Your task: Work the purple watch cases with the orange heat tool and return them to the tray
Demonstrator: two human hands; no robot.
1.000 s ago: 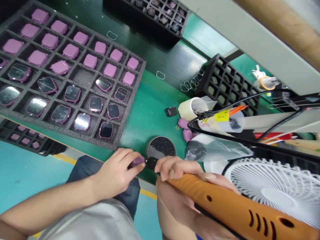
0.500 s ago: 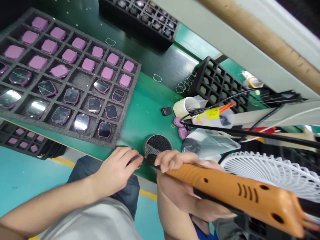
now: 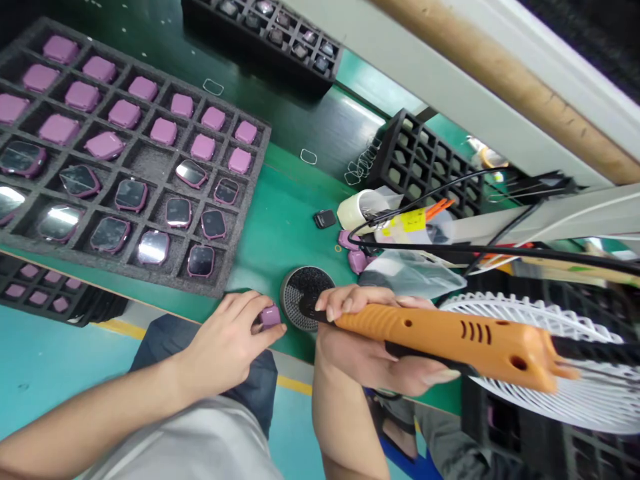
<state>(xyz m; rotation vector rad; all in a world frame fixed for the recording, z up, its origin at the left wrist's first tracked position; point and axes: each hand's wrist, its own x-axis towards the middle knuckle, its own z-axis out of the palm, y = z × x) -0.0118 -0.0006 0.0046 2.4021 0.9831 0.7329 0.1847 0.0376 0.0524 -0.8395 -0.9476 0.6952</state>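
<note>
- Our left hand [image 3: 227, 343] pinches a small purple case [image 3: 271, 315] between thumb and fingertips. The fingers cover most of it, so only one corner face shows.
- Our right hand [image 3: 370, 363] is wrapped tight around an orange tool [image 3: 450, 337]. The palm is hidden beneath the handle, and the tool's rear end blurs out over the fan [image 3: 575, 400].
- The tool's dark tip sits just beside the case, over the rim of a round tin [image 3: 295, 293] with a black mesh top. We cannot tell whether tip and case touch.
- Both hands work at the near edge of the tabletop [image 3: 285, 227], above our lap.
- Bare green surface lies between the foam tray [image 3: 253, 193] on the left and the plastic bag [image 3: 415, 273] on the right. The picture's left border cuts the tray off.
</note>
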